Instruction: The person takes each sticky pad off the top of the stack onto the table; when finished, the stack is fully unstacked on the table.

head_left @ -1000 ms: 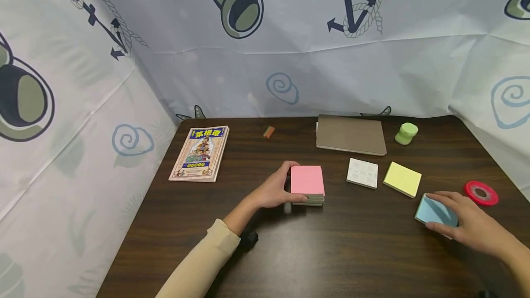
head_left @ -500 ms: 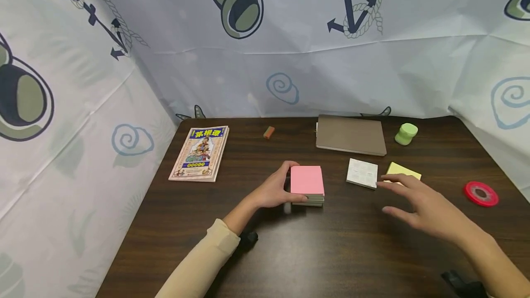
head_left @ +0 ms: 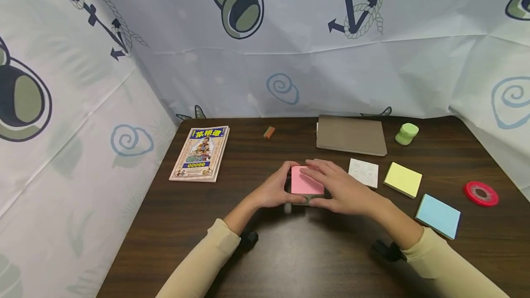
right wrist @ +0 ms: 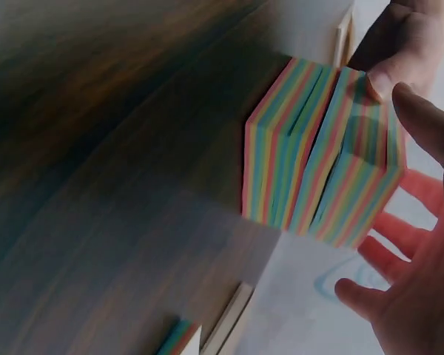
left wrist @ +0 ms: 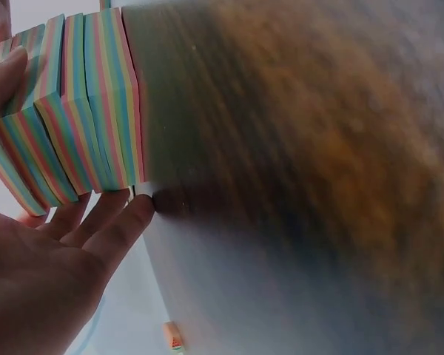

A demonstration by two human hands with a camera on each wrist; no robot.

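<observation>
Left to right on the dark desk (head_left: 265, 252): a book (head_left: 200, 153) with a yellow-on-blue title in Chinese characters, too small to read, then the pink-topped sticky-note stack (head_left: 304, 183) mid-desk, left hand (head_left: 276, 190) curled round its left edge, right hand (head_left: 339, 187) lying over its top and right side with thumb at the front edge. Further right lie white (head_left: 363, 172), yellow (head_left: 403, 179) and blue (head_left: 438, 215) pads and a red tape roll (head_left: 481, 193). Only the wrist views show the stack's (left wrist: 74, 126) rainbow-striped sides, several offset pads.
</observation>
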